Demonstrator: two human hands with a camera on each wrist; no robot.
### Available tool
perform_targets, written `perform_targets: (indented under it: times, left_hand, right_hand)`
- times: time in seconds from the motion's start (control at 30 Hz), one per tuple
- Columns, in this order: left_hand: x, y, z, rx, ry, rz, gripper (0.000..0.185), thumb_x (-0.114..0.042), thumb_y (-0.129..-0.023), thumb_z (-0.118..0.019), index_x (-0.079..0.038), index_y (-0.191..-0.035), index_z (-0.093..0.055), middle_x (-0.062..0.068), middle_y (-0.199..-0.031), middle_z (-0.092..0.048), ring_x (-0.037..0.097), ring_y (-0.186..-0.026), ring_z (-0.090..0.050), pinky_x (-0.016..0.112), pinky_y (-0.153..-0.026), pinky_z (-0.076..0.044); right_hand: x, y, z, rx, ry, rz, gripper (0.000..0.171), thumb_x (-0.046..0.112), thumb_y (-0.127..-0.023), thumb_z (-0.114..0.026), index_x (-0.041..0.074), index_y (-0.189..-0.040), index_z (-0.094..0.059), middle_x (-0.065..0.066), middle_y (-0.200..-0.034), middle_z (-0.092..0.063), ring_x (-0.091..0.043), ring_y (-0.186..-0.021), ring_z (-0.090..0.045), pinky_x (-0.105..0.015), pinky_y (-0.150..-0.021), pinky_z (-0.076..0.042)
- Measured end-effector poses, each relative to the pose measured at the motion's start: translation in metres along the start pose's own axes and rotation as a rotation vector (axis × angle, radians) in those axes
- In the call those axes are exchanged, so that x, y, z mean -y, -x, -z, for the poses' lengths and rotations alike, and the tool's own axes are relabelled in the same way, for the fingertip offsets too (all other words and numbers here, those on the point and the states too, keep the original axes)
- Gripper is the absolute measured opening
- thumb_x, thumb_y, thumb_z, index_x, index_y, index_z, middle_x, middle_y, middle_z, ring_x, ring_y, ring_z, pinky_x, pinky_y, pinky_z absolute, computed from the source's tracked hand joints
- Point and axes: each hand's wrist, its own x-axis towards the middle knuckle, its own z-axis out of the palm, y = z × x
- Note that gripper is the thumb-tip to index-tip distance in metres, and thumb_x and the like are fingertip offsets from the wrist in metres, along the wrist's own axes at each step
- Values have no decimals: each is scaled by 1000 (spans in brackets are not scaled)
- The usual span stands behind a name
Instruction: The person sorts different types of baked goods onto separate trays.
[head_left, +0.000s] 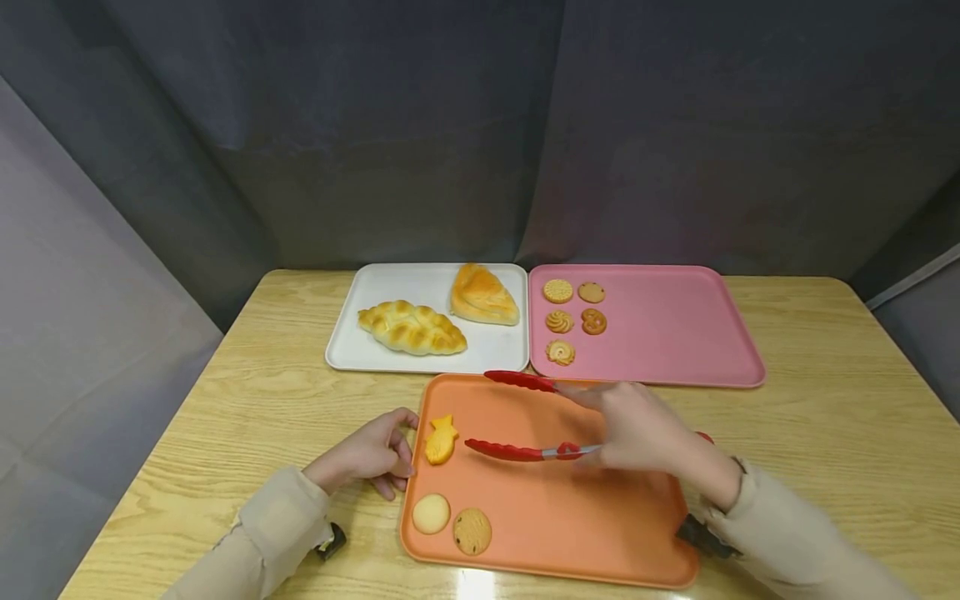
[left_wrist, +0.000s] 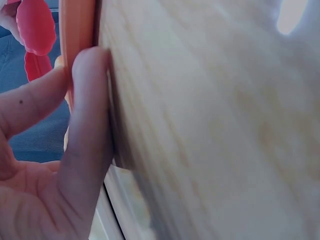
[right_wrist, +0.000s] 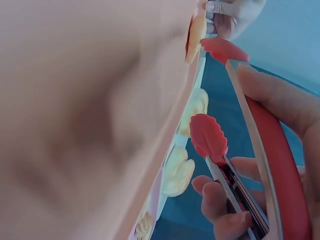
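Observation:
My right hand (head_left: 637, 425) holds metal tongs with red scalloped tips (head_left: 504, 451), the thumb on one arm and fingers round the other. The tongs' arms stand wide apart above the orange tray (head_left: 570, 533), nothing between them. At that tray's left rim, my left hand (head_left: 378, 450) grips the edge, one finger over it and another low against its side, as the left wrist view shows. On the orange tray lie a yellow pineapple-shaped cookie (head_left: 442, 440), a plain round cookie (head_left: 431, 513) and a chip-dotted round cookie (head_left: 472, 532).
Behind stands a white tray (head_left: 360, 354) with a braided bread (head_left: 412, 327) and a triangular pastry (head_left: 483, 295). Touching its right side is a pink tray (head_left: 675, 333) with several small cookies (head_left: 559, 322) along its left. A dark curtain (head_left: 450, 133) hangs behind the wooden table (head_left: 225, 392).

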Motion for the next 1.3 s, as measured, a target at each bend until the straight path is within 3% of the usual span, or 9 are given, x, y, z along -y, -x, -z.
perform_targets:
  times: [0.2, 0.33, 0.53, 0.8, 1.3]
  left_hand:
    - [-1, 0, 0, -6, 0, 5, 51, 10, -73, -59, 0, -117, -36, 12, -71, -53, 19, -50, -56, 34, -40, -51]
    - [-1, 0, 0, -3, 0, 1, 51, 10, -72, -58, 0, -118, -36, 12, -71, -53, 19, -50, -55, 34, -40, -51]
    - [-1, 0, 0, -4, -2, 0, 51, 10, -72, -58, 0, -117, -36, 12, -71, -53, 19, -50, -55, 34, -40, -51]
    - [-1, 0, 0, -7, 1, 8, 51, 10, -72, -58, 0, -117, -37, 12, -71, -52, 19, -50, -55, 34, -40, -51]
    - [1, -1, -1, -20, -3, 17, 51, 11, -73, -59, -1, -118, -37, 11, -72, -52, 19, -50, -56, 34, -40, -51]
  right_hand:
    - [8, -8, -5, 20, 12, 6, 79, 38, -52, -84, 12, -122, -59, -3, -100, -66, -14, -77, -58, -26, -56, -44]
    - [12, -12, -9, 60, 23, 13, 81, 40, -52, -84, 14, -124, -58, -3, -97, -66, -13, -75, -57, -25, -53, -42]
    - [17, -20, -15, 90, 21, 52, 81, 40, -53, -84, 12, -125, -57, -5, -100, -66, -17, -85, -61, -32, -66, -50]
    - [20, -29, -25, 129, 15, 111, 80, 41, -56, -82, 9, -125, -57, -5, -96, -65, -13, -82, -58, -32, -68, -50]
    - [23, -33, -32, 135, -7, 129, 70, 37, -60, -80, 9, -120, -60, 1, -84, -64, -7, -69, -51, -26, -59, -45]
